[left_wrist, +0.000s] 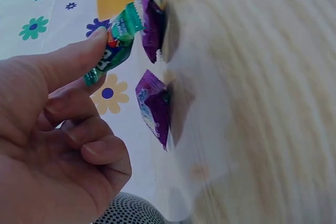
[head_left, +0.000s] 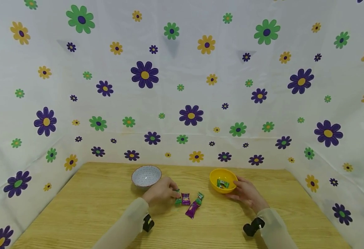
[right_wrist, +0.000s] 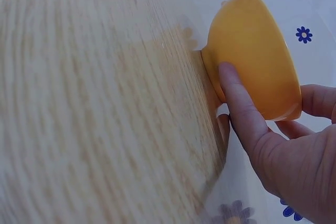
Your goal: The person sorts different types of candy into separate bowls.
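Note:
Between thumb and index finger, my left hand [head_left: 161, 191] pinches a green-wrapped candy [left_wrist: 119, 38]; in the left wrist view it is held apart from the table, its other fingers curled in toward the palm. Beside that hand lie two purple-wrapped candies [head_left: 185, 199] and another green-wrapped candy [head_left: 199, 198]. My right hand [head_left: 248, 194] holds a yellow bowl [head_left: 224, 173] at its right side, thumb low on the outer wall and fingers at the rim. Green-wrapped candies [head_left: 223, 183] lie inside the yellow bowl.
A pale patterned bowl [head_left: 146, 175] with a dark rim stands at the back left, just beyond my left hand. The wooden table [head_left: 85, 207] ends at a white flowered cloth [head_left: 172, 86] behind and on both sides. Each wrist carries a black camera [head_left: 254, 226].

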`<state>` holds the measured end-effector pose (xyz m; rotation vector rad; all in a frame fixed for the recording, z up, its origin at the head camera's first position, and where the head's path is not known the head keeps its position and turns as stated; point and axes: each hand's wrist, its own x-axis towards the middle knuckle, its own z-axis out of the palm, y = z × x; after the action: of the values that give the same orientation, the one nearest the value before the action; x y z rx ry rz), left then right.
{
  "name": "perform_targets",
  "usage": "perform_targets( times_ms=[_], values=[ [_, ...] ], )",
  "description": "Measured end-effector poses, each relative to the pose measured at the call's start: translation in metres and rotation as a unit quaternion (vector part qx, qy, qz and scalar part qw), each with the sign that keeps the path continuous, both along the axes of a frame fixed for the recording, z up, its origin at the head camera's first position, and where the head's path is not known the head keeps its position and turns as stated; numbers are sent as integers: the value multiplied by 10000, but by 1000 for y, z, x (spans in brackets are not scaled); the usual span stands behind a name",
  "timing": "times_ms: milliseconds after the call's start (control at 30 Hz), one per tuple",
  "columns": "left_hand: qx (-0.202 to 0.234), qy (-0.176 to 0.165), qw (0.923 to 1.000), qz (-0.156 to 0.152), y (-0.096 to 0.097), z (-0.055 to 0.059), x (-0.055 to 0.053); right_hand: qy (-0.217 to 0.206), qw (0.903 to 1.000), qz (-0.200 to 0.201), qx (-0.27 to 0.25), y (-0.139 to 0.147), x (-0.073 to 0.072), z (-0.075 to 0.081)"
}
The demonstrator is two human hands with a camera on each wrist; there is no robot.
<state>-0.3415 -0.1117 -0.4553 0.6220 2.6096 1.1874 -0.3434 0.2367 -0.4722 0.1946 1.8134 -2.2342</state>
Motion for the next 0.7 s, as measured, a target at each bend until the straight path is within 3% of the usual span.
perform_targets(
  times_ms=[200, 433, 700],
  values=[
    [376, 45, 9993, 70, 6, 4, -5, 19, 10000, 14, -2, 1, -1, 0],
    [393, 172, 9989, 203, 16, 0, -10, 61, 9999, 76, -82, 1, -1, 0],
    [817, 61, 9962, 303, 23, -2, -11, 18, 10000, 62, -62, 2, 1, 2]
  ],
)
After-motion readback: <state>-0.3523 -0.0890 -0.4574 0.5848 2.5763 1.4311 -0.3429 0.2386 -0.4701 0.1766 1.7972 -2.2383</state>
